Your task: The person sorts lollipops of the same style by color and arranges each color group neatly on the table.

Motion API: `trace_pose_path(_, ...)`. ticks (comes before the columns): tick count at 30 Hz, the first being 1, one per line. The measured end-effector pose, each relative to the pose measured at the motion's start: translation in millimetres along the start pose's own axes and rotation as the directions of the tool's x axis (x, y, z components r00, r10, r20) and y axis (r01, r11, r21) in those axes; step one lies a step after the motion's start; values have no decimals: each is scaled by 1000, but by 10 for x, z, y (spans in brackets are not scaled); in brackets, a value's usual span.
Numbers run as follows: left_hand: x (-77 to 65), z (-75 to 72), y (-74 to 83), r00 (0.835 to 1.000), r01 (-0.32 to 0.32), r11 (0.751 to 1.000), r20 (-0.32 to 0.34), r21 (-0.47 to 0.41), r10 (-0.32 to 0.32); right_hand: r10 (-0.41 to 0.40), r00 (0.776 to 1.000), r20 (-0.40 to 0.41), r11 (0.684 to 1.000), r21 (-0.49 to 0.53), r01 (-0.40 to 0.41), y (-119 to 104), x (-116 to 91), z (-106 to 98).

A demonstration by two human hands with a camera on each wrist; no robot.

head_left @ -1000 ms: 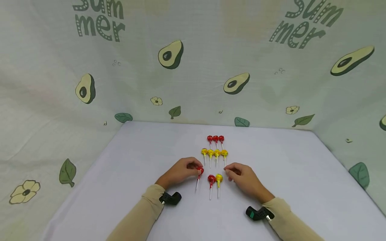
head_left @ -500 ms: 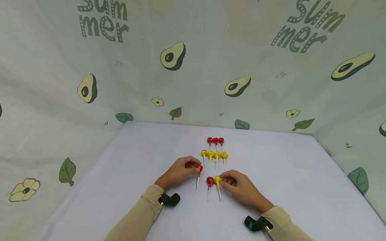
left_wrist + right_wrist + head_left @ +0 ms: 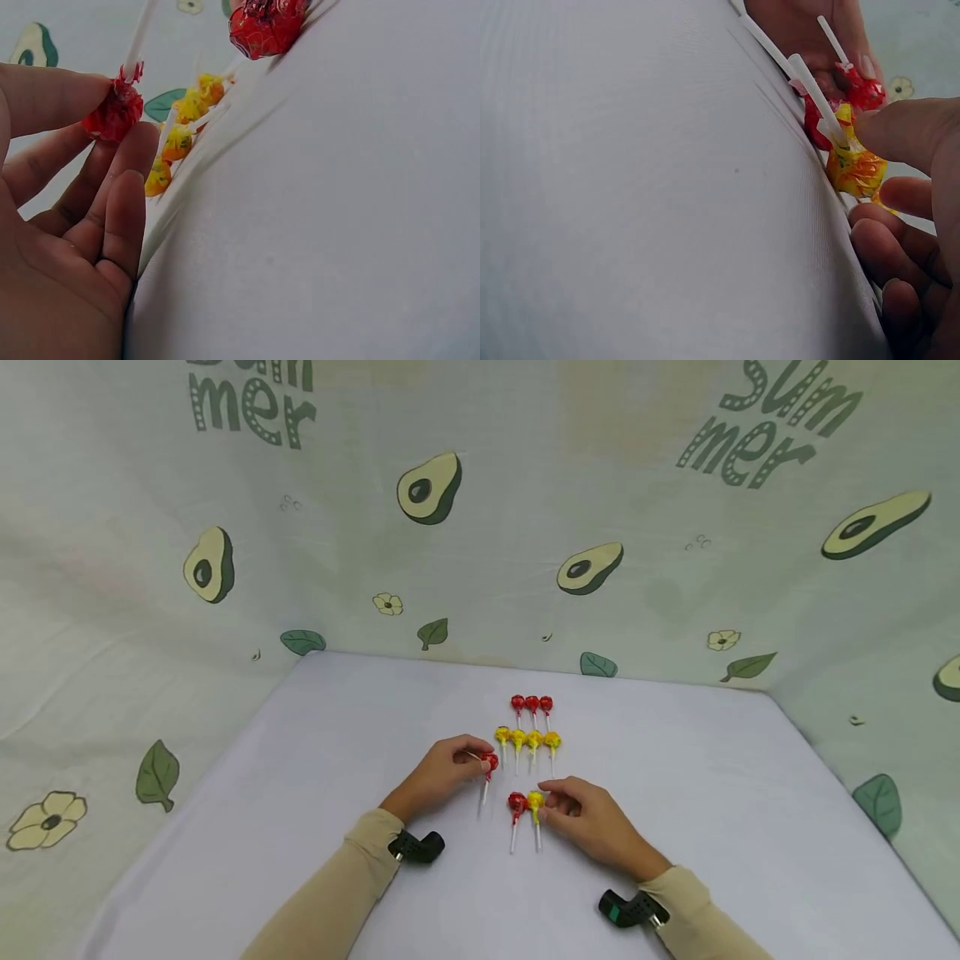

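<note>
My left hand [image 3: 442, 777] pinches a red-wrapped lollipop [image 3: 489, 762] by its head between thumb and fingers, its white stick pointing toward me. In the left wrist view, that same lollipop [image 3: 114, 112] is at the fingertips. My right hand [image 3: 588, 818] has thumb and fingers around the head of a yellow lollipop [image 3: 535, 799]. The right wrist view shows the thumb against the yellow wrapper [image 3: 855, 169]. Directly left of it, another red lollipop [image 3: 517, 802] lies on the table, heads side by side.
Farther back on the white table [image 3: 360, 727] lies a row of several yellow lollipops [image 3: 534, 739]. Behind them are three red lollipops [image 3: 532, 702] in a row, sticks toward me. A printed cloth [image 3: 495, 527] hangs behind the table.
My right hand has moved left and toward me, from beside the yellow row to the nearer yellow lollipop. The near red and yellow sticks have turned slightly. My left hand keeps its red lollipop.
</note>
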State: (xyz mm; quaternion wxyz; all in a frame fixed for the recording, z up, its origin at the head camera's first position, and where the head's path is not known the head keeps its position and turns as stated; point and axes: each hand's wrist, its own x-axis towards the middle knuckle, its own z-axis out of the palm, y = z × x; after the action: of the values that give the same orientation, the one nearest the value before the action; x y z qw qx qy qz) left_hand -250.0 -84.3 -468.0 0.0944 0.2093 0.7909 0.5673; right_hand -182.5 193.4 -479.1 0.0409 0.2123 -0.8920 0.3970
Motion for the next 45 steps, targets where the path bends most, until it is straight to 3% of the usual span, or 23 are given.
trace_pose_path(13,82,-70,86,998,46,997,-37,-55,-48,-10,1000,22,1000,-3,10,-19,-10,-43)
trace_pose_path(24,442,-221,78,993,74,982,-83,-176,-90,-21,1000,9,1000,-6,21,-3,-36,-66)
trace_pose_path(27,550,-254,73,990,86,985,-94,-151,-101,-22,1000,11,1000,-1,22,3,-29,-57)
trace_pose_path(34,775,-296,107,984,111,994,-141,15,-108,-52,998,21,999,12,52,17,-21,12)
trace_pose_path(38,892,-313,126,978,120,993,-174,6,-117,-41,999,22,999,13,41,32,-24,33)
trace_pose_path(45,1026,-295,79,966,190,982,-180,0,-187,-23,1000,11,999,-23,23,19,-30,4)
